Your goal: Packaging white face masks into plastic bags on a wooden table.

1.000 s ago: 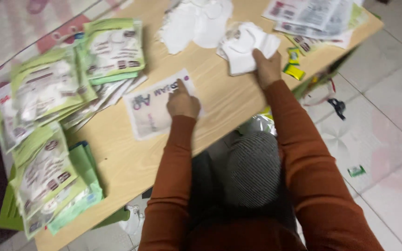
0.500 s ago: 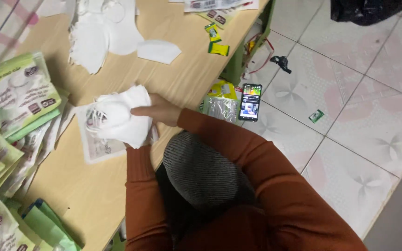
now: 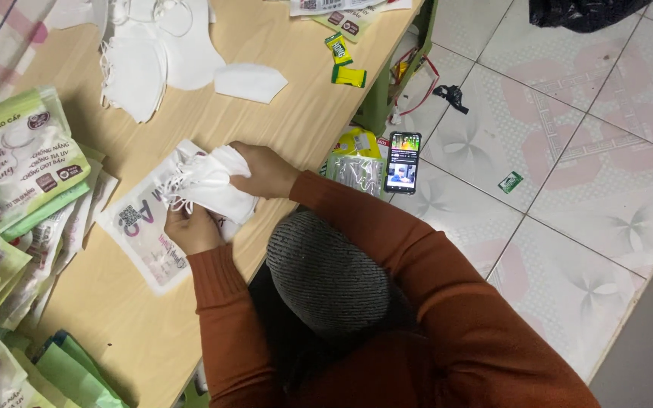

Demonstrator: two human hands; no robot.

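A low wooden table (image 3: 296, 113) is seen from above, with a person in a rust-orange sweater seated at its edge. At the far left, stacks of green printed pouches (image 3: 20, 155) are piled along the table's side. Just right of them, a flat white printed pouch (image 3: 141, 234) lies on the wood. The left hand (image 3: 193, 229) is closed on the lower edge of a bundle of white face masks (image 3: 209, 185), which rests over the upper end of that pouch. The right hand (image 3: 266, 170) is wrapped around the bundle's right side, fingers curled tight, so the masks are held between both hands. Ear loops can be seen dangling at the bundle's left. Further up the table, loose white masks (image 3: 145, 60) are spread out, with a single mask (image 3: 251, 81) lying apart to their right. Small green and yellow packets (image 3: 345, 60) sit near the table's far edge. On the tiled floor to the right, a phone (image 3: 403, 161) with a lit screen lies beside a foil packet.

For the bundle to be handled well, it would seem best kept squared and pressed flat, with loops tucked in, and the pouch's mouth held steady beneath it.
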